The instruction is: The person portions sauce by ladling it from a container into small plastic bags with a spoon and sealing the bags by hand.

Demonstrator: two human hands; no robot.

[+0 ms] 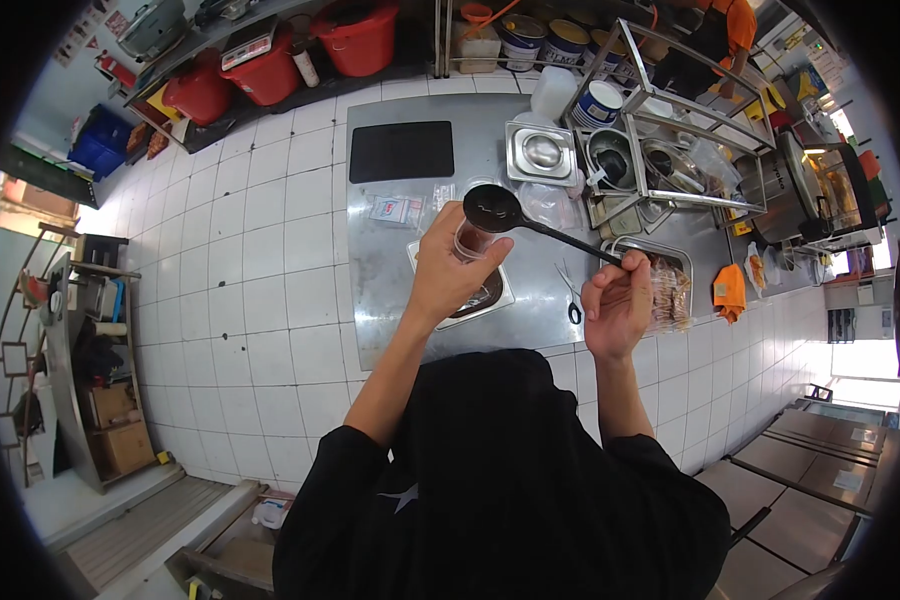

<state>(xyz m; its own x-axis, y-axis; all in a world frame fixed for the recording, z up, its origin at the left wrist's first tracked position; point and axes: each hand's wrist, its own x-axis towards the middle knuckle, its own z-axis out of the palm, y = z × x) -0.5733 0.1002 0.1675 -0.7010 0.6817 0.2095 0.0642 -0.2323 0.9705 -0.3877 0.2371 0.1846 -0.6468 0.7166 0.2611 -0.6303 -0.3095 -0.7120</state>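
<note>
My left hand [440, 275] is wrapped around a small clear plastic cup [475, 241], which has something reddish-brown in it. Between the fingertips of my right hand [618, 310] is the end of a long black ladle [560, 237]. The ladle's bowl hangs right at the cup's rim; whether they touch, I cannot tell. Beneath my left hand lies a metal pan [507, 287] holding dark brown sauce, partly hidden by the hand. Scissors with black handles [574, 312] rest on the steel table [390, 320] beside my right hand.
A black flat panel [401, 151] and a plastic packet [396, 209] lie on the table. At the right stand a lidded steel container [541, 152], a metal rack [660, 190], a tray of bagged brown pieces [673, 295] and an orange cloth [728, 294]. A person in orange [738, 35] is behind.
</note>
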